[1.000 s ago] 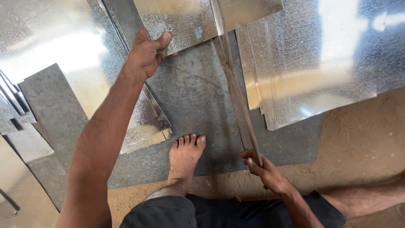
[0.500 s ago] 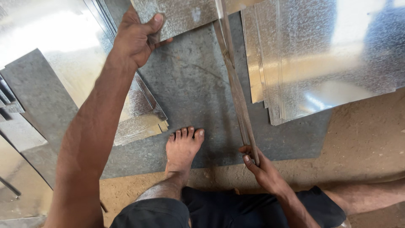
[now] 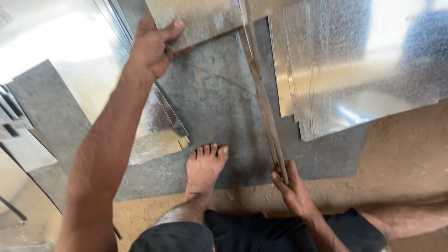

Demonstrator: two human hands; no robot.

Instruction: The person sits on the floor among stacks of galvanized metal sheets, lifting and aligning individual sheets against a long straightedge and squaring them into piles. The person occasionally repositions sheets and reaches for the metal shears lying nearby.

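Head view, now vs. a sec. earlier: left hand [image 3: 151, 49] reached further up frame, still clamped on near edge of small galvanised sheet [image 3: 198, 18], thumb on top, other fingers tucked under and hidden. Sheet sat higher too, w/ more bare grey base plate [image 3: 210, 102] open beneath it, so likely slid away from body along the long rusty metal bar [image 3: 261, 93]. Right hand [image 3: 291, 189] kept same spot, fingers closed round near end of bar, just right of bare foot [image 3: 205, 168]; foot planted on base plate near its front edge, unmoved. Bar ran from right fingers up to right edge of held sheet, seemingly touching it; exact contact hard to tell. Edges: stack of shiny sheets [image 3: 354, 74] just right of bar, layered edges exposed close to right fingers' path; more sheets [image 3: 60, 56] left of left wrist, corners poking out below forearm. Open room: bare base plate between left fingers and foot; dirt floor [image 3: 401, 158] right of right hand.
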